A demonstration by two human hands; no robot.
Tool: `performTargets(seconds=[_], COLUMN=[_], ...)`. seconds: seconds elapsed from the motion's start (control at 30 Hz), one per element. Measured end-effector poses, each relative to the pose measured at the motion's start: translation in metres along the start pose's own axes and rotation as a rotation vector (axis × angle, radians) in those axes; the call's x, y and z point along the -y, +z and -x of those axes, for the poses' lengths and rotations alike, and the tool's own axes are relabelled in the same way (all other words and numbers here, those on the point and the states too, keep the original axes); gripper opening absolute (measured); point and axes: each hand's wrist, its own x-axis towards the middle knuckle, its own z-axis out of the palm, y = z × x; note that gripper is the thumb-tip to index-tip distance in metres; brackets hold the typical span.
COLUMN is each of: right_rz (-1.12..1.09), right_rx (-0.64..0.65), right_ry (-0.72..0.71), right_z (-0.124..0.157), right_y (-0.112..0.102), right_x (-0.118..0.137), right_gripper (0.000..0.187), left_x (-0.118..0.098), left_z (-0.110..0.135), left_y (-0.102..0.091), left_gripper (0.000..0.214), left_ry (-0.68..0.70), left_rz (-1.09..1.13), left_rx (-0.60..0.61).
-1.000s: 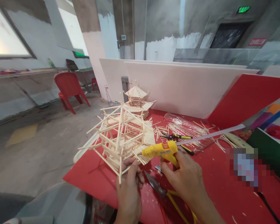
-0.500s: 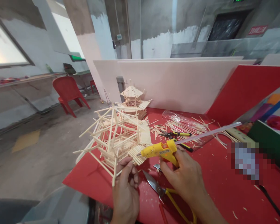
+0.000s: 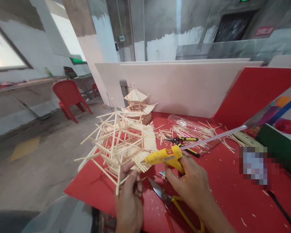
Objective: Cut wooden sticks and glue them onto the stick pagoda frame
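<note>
Red counter (image 3: 232,187), white boards (image 3: 184,89) standing behind. Left hand (image 3: 131,191): thumb and fingers pinching the near lower corner of the pagoda frame (image 3: 114,139) directly beyond. Right hand (image 3: 191,178): wrapped around a yellow glue gun (image 3: 163,156), translucent glue stick (image 3: 215,137) in its rear, tip beside the slatted eave (image 3: 141,164). Between hands: yellow-handled scissors (image 3: 164,195). Beyond right hand: cutting pliers (image 3: 178,140), loose sticks (image 3: 165,132). Farther beyond left hand: roofed stick pagoda (image 3: 135,96).

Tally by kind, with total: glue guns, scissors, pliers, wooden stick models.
Glue gun: 1
Scissors: 1
Pliers: 1
Stick models: 2 (near model, far model)
Total: 5
</note>
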Motion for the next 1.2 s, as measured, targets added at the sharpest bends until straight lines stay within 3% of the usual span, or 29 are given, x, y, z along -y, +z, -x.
performTargets(seconds=[0.33, 0.5, 0.6, 0.77, 0.97, 1.2], right_rz=[-0.043, -0.198, -0.316, -0.328, 0.144, 0.227], right_rx=[0.043, 0.107, 0.12, 0.105, 0.03, 0.082], right_ry=[0.038, 0.106, 0.15, 0.32, 0.558, 0.525], right_z=[0.0, 0.001, 0.01, 0.049, 0.1, 0.099], right_y=[0.001, -0.007, -0.013, -0.022, -0.039, -0.012], right_x=[0.003, 0.006, 0.0, -0.04, -0.105, -0.137], right_gripper=[0.021, 0.029, 0.029, 0.029, 0.05, 0.047], left_x=[0.0, 0.003, 0.012, 0.033, 0.057, 0.067], left_z=[0.0, 0.004, 0.007, 0.016, 0.026, 0.021], left_y=[-0.005, -0.009, -0.015, -0.019, -0.006, -0.009], left_gripper=[0.032, 0.034, 0.036, 0.033, 0.026, 0.024], left_ry=[-0.008, 0.047, -0.012, -0.232, -0.354, -0.339], left_rz=[0.014, 0.016, 0.002, -0.114, -0.234, -0.336], left_rx=[0.013, 0.012, -0.012, 0.08, 0.32, 0.403])
